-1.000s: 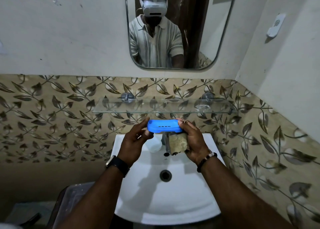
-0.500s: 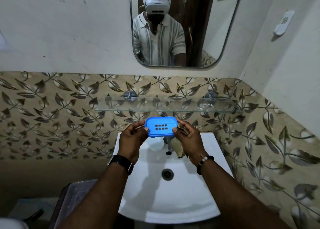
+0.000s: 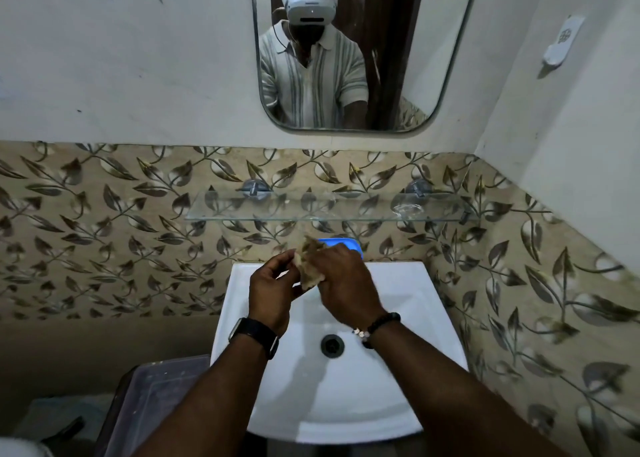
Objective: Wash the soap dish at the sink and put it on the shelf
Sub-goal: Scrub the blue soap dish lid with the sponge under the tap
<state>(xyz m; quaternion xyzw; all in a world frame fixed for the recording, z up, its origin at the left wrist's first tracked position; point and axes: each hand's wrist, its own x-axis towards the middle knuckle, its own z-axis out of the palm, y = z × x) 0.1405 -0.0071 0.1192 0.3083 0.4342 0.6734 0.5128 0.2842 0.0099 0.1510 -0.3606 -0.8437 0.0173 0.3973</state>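
Soap dish (image 3: 341, 243) lies crosswise, mostly hidden behind right hand (image 3: 341, 280).

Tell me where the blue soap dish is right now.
In the head view, the blue soap dish sits centre frame, mostly hidden behind the right hand, below the glass shelf and above the sink's back edge.

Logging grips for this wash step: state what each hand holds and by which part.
Both the left hand and right hand pinch the brownish scrub pad, left by its left edge. The right also seems to hold the blue soap dish, grip hidden.
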